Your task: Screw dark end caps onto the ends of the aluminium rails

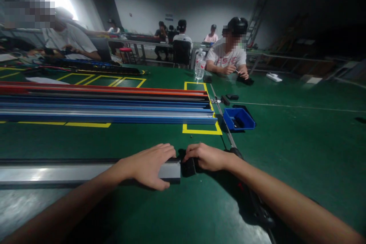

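Observation:
A long silver profile with black edges lies across the near part of the green table, its right end just past my left hand. That hand spans the profile, thumb at the near edge and fingers over the far edge, gripping it. My right hand pinches a small black block-like end piece right beside the profile's end. Whether the two parts touch is hard to make out. Part of the black piece is hidden by my right fingers.
Blue, black and red long profiles lie farther back, over yellow tape markings. A blue bin holds dark parts, near a thin metal rod. Water bottles stand beyond. A person sits across the table.

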The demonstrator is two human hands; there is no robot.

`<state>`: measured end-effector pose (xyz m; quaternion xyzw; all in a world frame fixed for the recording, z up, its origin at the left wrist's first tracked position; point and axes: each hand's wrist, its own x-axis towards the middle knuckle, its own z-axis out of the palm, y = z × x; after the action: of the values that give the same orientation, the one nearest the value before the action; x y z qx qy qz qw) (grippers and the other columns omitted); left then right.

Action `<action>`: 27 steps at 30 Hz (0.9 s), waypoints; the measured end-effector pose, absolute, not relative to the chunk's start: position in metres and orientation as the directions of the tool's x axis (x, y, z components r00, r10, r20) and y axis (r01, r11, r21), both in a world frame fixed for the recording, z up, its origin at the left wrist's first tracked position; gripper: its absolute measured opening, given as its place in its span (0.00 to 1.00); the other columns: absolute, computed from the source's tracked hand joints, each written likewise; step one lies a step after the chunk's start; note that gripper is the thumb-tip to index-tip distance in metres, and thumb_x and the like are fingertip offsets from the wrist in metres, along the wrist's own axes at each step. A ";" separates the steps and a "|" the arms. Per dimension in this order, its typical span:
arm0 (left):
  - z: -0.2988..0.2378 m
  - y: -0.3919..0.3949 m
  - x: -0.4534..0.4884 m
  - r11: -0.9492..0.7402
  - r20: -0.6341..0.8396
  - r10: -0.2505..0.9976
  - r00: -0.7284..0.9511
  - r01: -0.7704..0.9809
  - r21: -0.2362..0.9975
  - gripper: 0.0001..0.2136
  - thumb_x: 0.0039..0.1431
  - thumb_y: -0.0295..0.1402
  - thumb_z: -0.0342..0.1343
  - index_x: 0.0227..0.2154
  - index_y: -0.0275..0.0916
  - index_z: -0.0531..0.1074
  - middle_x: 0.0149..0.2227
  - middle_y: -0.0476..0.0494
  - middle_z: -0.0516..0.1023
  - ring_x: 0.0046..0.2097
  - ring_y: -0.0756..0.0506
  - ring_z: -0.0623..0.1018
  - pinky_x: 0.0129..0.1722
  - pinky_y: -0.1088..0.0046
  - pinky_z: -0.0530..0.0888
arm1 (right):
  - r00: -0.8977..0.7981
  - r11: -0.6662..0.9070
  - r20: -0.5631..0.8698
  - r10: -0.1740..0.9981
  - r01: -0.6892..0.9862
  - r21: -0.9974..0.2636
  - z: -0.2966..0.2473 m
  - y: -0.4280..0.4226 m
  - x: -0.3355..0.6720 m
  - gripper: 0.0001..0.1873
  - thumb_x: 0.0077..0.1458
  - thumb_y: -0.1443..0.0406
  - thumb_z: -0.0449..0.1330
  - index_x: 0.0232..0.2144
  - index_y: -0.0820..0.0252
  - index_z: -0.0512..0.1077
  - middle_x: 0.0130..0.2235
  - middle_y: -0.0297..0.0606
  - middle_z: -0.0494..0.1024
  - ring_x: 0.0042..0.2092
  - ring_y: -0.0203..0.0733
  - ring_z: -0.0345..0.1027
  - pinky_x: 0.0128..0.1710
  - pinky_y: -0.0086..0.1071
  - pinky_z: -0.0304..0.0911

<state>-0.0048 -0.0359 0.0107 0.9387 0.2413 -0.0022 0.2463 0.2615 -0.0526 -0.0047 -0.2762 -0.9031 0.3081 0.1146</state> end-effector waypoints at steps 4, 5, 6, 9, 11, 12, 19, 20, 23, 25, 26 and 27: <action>0.012 -0.036 -0.005 -0.764 -0.146 0.440 0.886 0.454 0.458 0.23 0.48 0.46 0.65 0.42 0.40 0.68 0.42 0.43 0.71 0.44 0.39 0.72 0.44 0.64 0.69 | -0.796 0.629 0.037 0.605 0.448 -0.636 -0.005 -0.049 0.273 0.21 0.56 0.81 0.56 0.45 0.63 0.81 0.43 0.43 0.77 0.45 0.42 0.74 0.50 0.36 0.69; 0.012 -0.035 -0.005 -0.766 -0.146 0.438 0.887 0.453 0.457 0.23 0.48 0.46 0.65 0.42 0.40 0.68 0.42 0.43 0.71 0.44 0.39 0.72 0.44 0.64 0.69 | -0.790 0.621 0.034 0.613 0.454 -0.639 -0.005 -0.047 0.276 0.19 0.57 0.80 0.57 0.45 0.62 0.81 0.43 0.43 0.77 0.45 0.41 0.74 0.49 0.35 0.69; 0.012 -0.035 -0.005 -0.769 -0.144 0.436 0.888 0.451 0.454 0.23 0.48 0.46 0.65 0.42 0.40 0.68 0.42 0.43 0.71 0.44 0.39 0.72 0.44 0.64 0.69 | -0.784 0.613 0.030 0.620 0.460 -0.642 -0.006 -0.046 0.279 0.18 0.58 0.79 0.58 0.44 0.62 0.82 0.43 0.42 0.77 0.45 0.41 0.73 0.49 0.35 0.68; 0.011 -0.035 -0.005 -0.781 -0.131 0.432 0.892 0.443 0.440 0.23 0.48 0.46 0.65 0.42 0.40 0.68 0.43 0.43 0.71 0.45 0.39 0.72 0.45 0.63 0.69 | -0.766 0.588 0.012 0.643 0.484 -0.648 -0.006 -0.043 0.285 0.18 0.58 0.79 0.58 0.44 0.60 0.82 0.43 0.41 0.77 0.44 0.41 0.73 0.48 0.35 0.68; 0.010 -0.035 -0.005 -0.786 -0.125 0.428 0.895 0.437 0.437 0.23 0.48 0.47 0.65 0.43 0.40 0.68 0.44 0.42 0.71 0.46 0.38 0.72 0.47 0.62 0.70 | -0.754 0.572 0.004 0.657 0.495 -0.654 -0.005 -0.043 0.285 0.19 0.57 0.80 0.57 0.43 0.61 0.81 0.42 0.41 0.78 0.44 0.41 0.73 0.48 0.35 0.68; 0.010 -0.035 -0.005 -0.787 -0.123 0.426 0.896 0.435 0.438 0.24 0.48 0.47 0.65 0.44 0.40 0.68 0.44 0.42 0.71 0.46 0.38 0.72 0.47 0.61 0.69 | -0.748 0.568 0.005 0.664 0.500 -0.654 -0.005 -0.043 0.285 0.19 0.57 0.80 0.57 0.44 0.61 0.81 0.42 0.41 0.79 0.45 0.41 0.74 0.49 0.35 0.67; 0.010 -0.034 -0.007 -0.783 -0.118 0.414 0.903 0.419 0.459 0.22 0.51 0.49 0.64 0.43 0.40 0.68 0.43 0.42 0.71 0.46 0.38 0.72 0.48 0.60 0.68 | -0.581 0.229 -0.161 0.798 0.540 -0.810 -0.004 -0.048 0.282 0.14 0.54 0.76 0.60 0.43 0.63 0.75 0.39 0.39 0.80 0.39 0.40 0.73 0.42 0.33 0.68; 0.011 -0.033 -0.006 -0.783 -0.119 0.407 0.906 0.413 0.464 0.22 0.51 0.49 0.64 0.43 0.40 0.68 0.43 0.43 0.71 0.46 0.38 0.72 0.48 0.61 0.68 | -0.574 0.195 -0.183 0.798 0.534 -0.823 -0.004 -0.048 0.282 0.11 0.55 0.75 0.60 0.41 0.64 0.75 0.37 0.38 0.79 0.37 0.39 0.73 0.38 0.32 0.68; 0.014 -0.032 -0.005 -0.781 -0.119 0.386 0.915 0.392 0.486 0.21 0.51 0.48 0.64 0.42 0.40 0.69 0.42 0.43 0.72 0.45 0.39 0.72 0.47 0.61 0.68 | -0.561 0.118 -0.225 0.796 0.509 -0.853 -0.005 -0.048 0.283 0.07 0.57 0.72 0.59 0.39 0.64 0.72 0.33 0.36 0.76 0.31 0.36 0.71 0.31 0.29 0.67; 0.015 -0.031 -0.004 -0.777 -0.119 0.382 0.917 0.388 0.496 0.21 0.50 0.47 0.64 0.41 0.40 0.69 0.41 0.44 0.72 0.43 0.40 0.71 0.47 0.62 0.68 | -0.552 0.086 -0.237 0.799 0.495 -0.865 -0.005 -0.049 0.284 0.05 0.57 0.72 0.59 0.38 0.64 0.72 0.33 0.35 0.75 0.30 0.36 0.70 0.31 0.29 0.67; 0.016 -0.030 -0.005 -0.776 -0.120 0.382 0.916 0.388 0.498 0.21 0.50 0.47 0.64 0.41 0.40 0.69 0.41 0.45 0.72 0.43 0.41 0.71 0.47 0.62 0.68 | -0.548 0.075 -0.240 0.801 0.490 -0.868 -0.005 -0.049 0.284 0.05 0.56 0.72 0.59 0.37 0.64 0.72 0.33 0.35 0.75 0.31 0.36 0.70 0.31 0.29 0.67; 0.016 -0.029 -0.005 -0.775 -0.121 0.383 0.916 0.390 0.497 0.21 0.50 0.46 0.64 0.41 0.40 0.69 0.41 0.45 0.71 0.43 0.41 0.71 0.46 0.62 0.68 | -0.543 0.064 -0.244 0.804 0.487 -0.871 -0.005 -0.049 0.284 0.05 0.57 0.72 0.59 0.38 0.64 0.72 0.33 0.35 0.75 0.31 0.36 0.71 0.31 0.29 0.67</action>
<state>-0.0050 -0.0291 0.0157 0.9421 0.2050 -0.0063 0.2654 0.2839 -0.0489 -0.0054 -0.4525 -0.7130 0.5128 0.1544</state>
